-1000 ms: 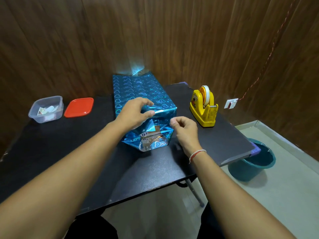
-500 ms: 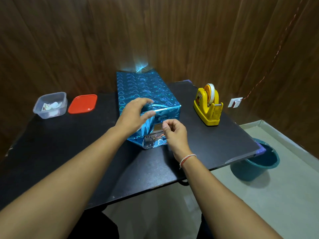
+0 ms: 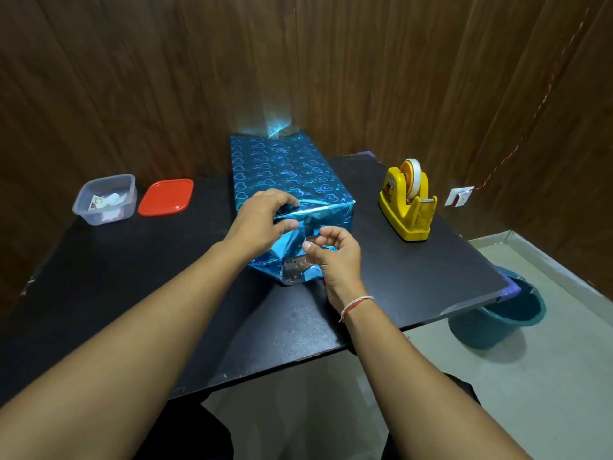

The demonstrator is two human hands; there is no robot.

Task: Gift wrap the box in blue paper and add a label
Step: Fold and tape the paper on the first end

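Observation:
The box, covered in shiny blue paper with heart prints, lies lengthwise on the black table. Its near end is partly closed, and brown cardboard shows through a gap low down. My left hand grips the near top edge and presses the folded paper down with fingers and thumb. My right hand is against the near end face, its thumb and fingers pinching a fold of the blue paper.
A yellow tape dispenser stands right of the box. At the far left sit a clear plastic tub with small paper pieces and its red lid. A teal bucket is on the floor beyond the table's right corner.
My right hand moved left and up from beside the box onto its near end face and took hold of the paper there. My left hand stayed on the top edge.

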